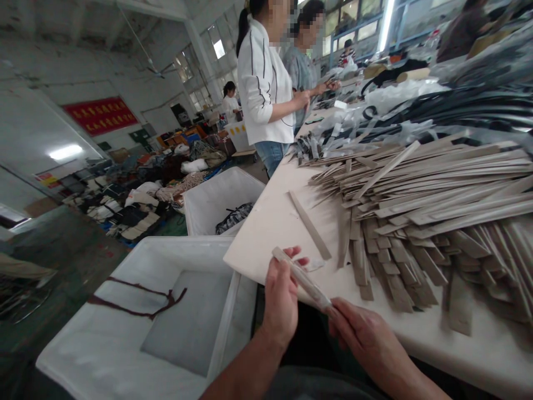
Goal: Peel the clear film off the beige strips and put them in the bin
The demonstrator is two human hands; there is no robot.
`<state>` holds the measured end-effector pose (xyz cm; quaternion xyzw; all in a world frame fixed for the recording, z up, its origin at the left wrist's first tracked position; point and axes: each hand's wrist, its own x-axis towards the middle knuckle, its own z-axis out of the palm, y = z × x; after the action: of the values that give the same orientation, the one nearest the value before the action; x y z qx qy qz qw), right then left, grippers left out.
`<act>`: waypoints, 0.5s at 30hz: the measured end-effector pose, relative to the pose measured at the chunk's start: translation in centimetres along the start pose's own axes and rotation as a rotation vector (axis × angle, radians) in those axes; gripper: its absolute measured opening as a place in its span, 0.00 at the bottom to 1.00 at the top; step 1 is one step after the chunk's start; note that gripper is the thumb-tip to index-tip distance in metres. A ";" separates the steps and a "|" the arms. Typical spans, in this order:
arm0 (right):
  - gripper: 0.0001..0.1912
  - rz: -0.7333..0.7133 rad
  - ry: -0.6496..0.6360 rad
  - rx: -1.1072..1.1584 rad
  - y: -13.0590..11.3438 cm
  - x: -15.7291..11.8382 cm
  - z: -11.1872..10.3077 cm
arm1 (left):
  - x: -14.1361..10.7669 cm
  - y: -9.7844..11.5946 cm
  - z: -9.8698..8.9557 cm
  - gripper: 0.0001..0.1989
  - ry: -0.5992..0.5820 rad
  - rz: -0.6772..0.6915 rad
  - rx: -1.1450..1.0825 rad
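My left hand (281,303) grips a narrow beige strip (303,280), which looks like a strap of leather or coated fabric. My right hand (364,336) pinches the strip's lower end with its fingers, so the strip runs between my hands. Just beyond them, the near edge of a white-topped table (266,239) passes close to my left fingers. A large heap of similar beige strips (420,222) covers the table to the right, and one loose strip (310,225) lies apart from it. A small translucent scrap (314,265) lies near my left fingertips.
A white plastic bin (137,266) holding dark cords stands at my left, with a second bin (220,191) beyond it. Bundles of black cord and plastic bags lie at the table's far side. Co-workers stand along the table, and heaps of goods cover the floor.
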<state>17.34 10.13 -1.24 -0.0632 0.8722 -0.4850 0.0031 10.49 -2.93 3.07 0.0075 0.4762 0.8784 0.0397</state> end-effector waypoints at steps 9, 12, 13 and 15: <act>0.19 -0.077 0.152 0.012 0.0 1.9 1.5 | -2.9 -4.0 -0.3 0.17 -0.006 -0.193 0.079; 0.19 -0.070 0.087 0.104 -0.9 2.3 1.5 | -3.5 -4.2 -0.9 0.19 -0.082 -0.211 0.145; 0.19 -0.074 0.055 0.135 -1.3 2.4 1.4 | -3.2 -3.6 -0.9 0.18 -0.117 -0.219 0.149; 0.20 -0.091 0.025 0.154 -2.2 2.8 0.6 | -1.9 -1.5 -1.2 0.17 -0.138 -0.170 0.113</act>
<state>14.86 8.20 0.44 -0.0962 0.8286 -0.5509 -0.0247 12.41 -3.26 1.19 0.0298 0.5198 0.8412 0.1461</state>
